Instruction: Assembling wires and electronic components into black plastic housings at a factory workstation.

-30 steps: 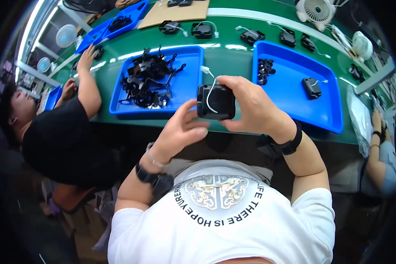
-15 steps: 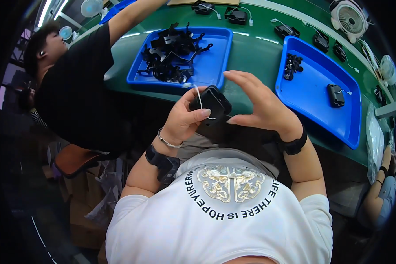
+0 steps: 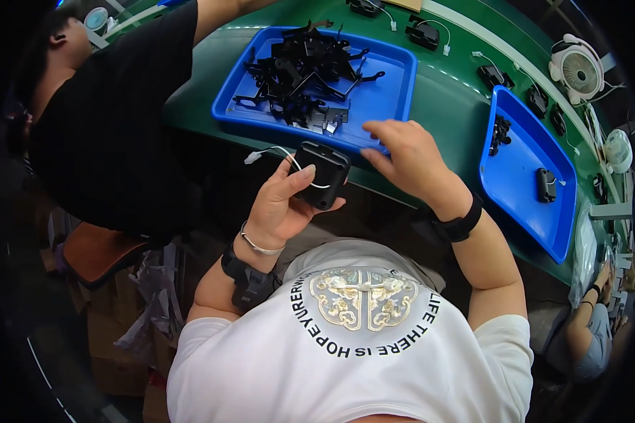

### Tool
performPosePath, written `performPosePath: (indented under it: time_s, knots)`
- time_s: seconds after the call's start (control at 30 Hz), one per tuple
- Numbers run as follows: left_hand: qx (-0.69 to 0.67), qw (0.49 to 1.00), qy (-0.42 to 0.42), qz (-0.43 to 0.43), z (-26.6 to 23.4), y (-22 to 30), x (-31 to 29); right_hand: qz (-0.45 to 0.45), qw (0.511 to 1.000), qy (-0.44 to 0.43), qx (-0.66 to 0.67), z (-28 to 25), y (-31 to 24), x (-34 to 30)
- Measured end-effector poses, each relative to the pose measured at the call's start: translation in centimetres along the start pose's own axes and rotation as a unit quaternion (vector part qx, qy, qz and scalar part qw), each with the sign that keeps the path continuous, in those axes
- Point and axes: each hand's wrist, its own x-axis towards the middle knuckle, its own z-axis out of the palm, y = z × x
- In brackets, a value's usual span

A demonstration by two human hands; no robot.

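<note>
My left hand (image 3: pixel 286 199) is closed round a black box-shaped device (image 3: pixel 322 176), its thumb pressing on the face where a white cable runs. The cable's white connector (image 3: pixel 252 157) hangs free to the left of the device. To the right, my right hand (image 3: pixel 404 156) holds nothing; thumb and fingers are apart, near the front right corner of a blue tray (image 3: pixel 402 106). Black metal brackets (image 3: pixel 300 74) lie heaped in that tray, beyond the device.
A second blue tray (image 3: pixel 525 201) at the right holds small black parts (image 3: pixel 500 132) and another cabled device (image 3: pixel 545 185). More cabled devices (image 3: pixel 423 34) line the green table's far side, near a fan (image 3: pixel 577 69). One co-worker (image 3: pixel 113 127) is at left, another person's arm (image 3: pixel 584 317) at right.
My left hand has turned the device more upright, and its cable connector now sticks out leftward. My right hand has moved toward the bracket tray, its fingers more bent. The whole view has shifted.
</note>
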Motion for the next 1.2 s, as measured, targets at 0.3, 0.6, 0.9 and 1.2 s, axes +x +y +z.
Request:
performPosePath:
  time_s: [0.3,0.6,0.9,1.2]
  knots:
    - [-0.142,0.99,0.024,-0.005,-1.8,0.7,1.2,0.109,0.993,-0.017,0.048,3.0,2.3,6.3]
    - [-0.048,0.998,0.04,0.007,-0.5,2.1,1.3,0.057,0.988,0.036,0.139,-1.7,1.2,4.1]
    - [0.045,0.998,0.009,0.048,0.2,0.5,2.2,-0.093,0.995,0.029,-0.017,-1.8,0.8,0.1]
    - [0.097,0.992,0.023,0.079,1.7,-1.4,2.7,-0.19,0.975,0.112,0.01,-4.2,-2.4,-4.4]
